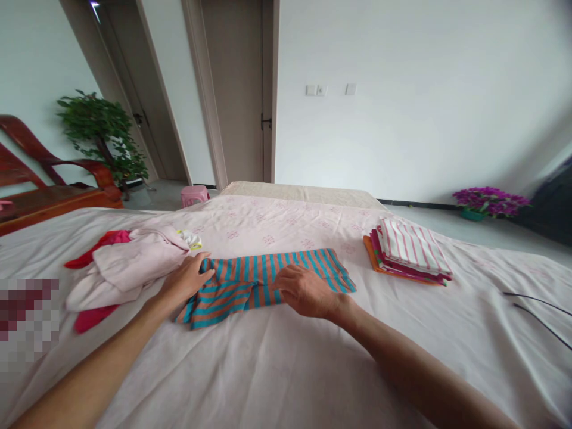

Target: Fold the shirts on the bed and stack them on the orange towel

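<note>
A garment with teal and brown stripes [286, 271] lies partly folded across the middle of the bed. My left hand [186, 281] rests flat on its left end, fingers stretched out. My right hand [306, 291] lies on the garment's lower middle with the fingers curled down onto the cloth, pressing or pinching a fold. A loose heap of pale pink and red clothes [129, 265] sits just left of my left hand.
A neat pile of folded clothes [409, 250], topped by a white and pink striped one, sits at the right on the pink bedsheet [277, 369]. Black cables [540, 313] lie at far right. Beyond the bed are a wooden chair [40, 190], a plant [100, 134] and a pink stool [194, 194].
</note>
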The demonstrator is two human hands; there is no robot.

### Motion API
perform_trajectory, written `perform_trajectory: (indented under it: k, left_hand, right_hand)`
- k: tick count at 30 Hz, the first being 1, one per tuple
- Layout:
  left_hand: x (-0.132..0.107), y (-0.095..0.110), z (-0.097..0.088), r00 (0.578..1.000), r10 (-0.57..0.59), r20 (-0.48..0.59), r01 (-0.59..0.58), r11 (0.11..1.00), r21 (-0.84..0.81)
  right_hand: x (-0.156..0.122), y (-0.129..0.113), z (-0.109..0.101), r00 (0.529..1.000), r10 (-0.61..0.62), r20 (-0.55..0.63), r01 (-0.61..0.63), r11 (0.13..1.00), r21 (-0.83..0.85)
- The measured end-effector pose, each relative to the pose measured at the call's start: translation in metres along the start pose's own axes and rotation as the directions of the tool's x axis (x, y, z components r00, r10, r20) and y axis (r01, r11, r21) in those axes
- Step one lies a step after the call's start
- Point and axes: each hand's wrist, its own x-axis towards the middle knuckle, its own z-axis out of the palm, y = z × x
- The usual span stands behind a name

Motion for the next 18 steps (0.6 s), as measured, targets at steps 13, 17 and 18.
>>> perform_trajectory:
  k: [13,17,18]
  left_hand:
    - [0.019,0.007,0.002,0.999,-0.023,-0.038,0.029,0.984,0.177]
    - [-0.008,0.027,0.011,0.957,0.222,-0.184,-0.171,0.951,0.258]
    - [-0.012,0.034,0.015,0.945,0.286,-0.160,-0.250,0.945,0.211]
  right_hand:
    - [0.056,-0.023,0.066,0.997,-0.071,-0.004,0.071,0.997,-0.025]
    - [0.049,-0.030,0.062,0.995,-0.103,-0.007,0.103,0.995,-0.009]
    - [0.049,-0.032,0.058,0.994,-0.113,-0.007,0.113,0.994,-0.002]
